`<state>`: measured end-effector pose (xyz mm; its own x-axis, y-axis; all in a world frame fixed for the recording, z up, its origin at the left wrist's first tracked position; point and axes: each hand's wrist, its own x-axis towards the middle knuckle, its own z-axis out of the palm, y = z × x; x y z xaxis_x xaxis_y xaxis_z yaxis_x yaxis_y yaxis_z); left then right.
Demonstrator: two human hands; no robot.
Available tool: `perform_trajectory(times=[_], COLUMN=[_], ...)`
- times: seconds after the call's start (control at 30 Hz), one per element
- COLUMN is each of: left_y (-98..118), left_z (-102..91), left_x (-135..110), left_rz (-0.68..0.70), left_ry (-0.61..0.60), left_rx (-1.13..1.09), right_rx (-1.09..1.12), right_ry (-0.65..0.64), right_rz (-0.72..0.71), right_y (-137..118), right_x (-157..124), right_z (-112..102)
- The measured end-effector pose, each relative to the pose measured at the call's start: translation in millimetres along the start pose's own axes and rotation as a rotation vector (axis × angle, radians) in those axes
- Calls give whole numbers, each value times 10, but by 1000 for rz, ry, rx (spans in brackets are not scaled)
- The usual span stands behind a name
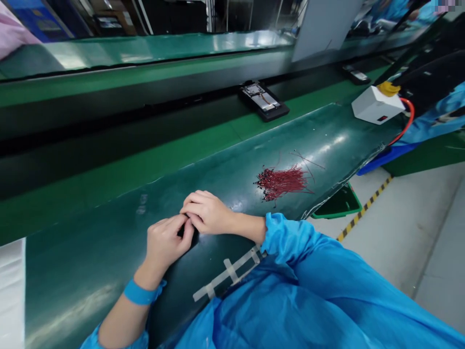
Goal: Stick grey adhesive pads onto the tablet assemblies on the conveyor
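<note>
My left hand is closed, its thumb and forefinger pinched together above the green mat. Against its fingertips rests my right hand, also closed, fingers curled inward. Whatever lies between the two hands is too small and too hidden to make out. To the right of my right hand, a bundle of thin dark red wires with small black ends lies on the mat. A few loose strands stick out beyond the bundle.
An opened black device sits on the belt beyond the mat, with a second device farther right. A white box with a yellow top stands at the right. Below the edge is a green bin. Pale tape marks the near edge.
</note>
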<state>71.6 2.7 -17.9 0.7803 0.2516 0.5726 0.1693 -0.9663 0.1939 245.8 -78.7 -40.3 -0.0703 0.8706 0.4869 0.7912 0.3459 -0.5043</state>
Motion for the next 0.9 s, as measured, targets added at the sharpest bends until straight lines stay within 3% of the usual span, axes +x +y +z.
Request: perform_trajectory(times=[0.9], left_y=[-35], left_z=[29], left_x=[0], left_rz=[29], left_ry=[8], left_rx=[9], right_rx=[-10], right_ry=[-137], right_rz=[72], right_y=[-29], right_x=[55], right_z=[-46])
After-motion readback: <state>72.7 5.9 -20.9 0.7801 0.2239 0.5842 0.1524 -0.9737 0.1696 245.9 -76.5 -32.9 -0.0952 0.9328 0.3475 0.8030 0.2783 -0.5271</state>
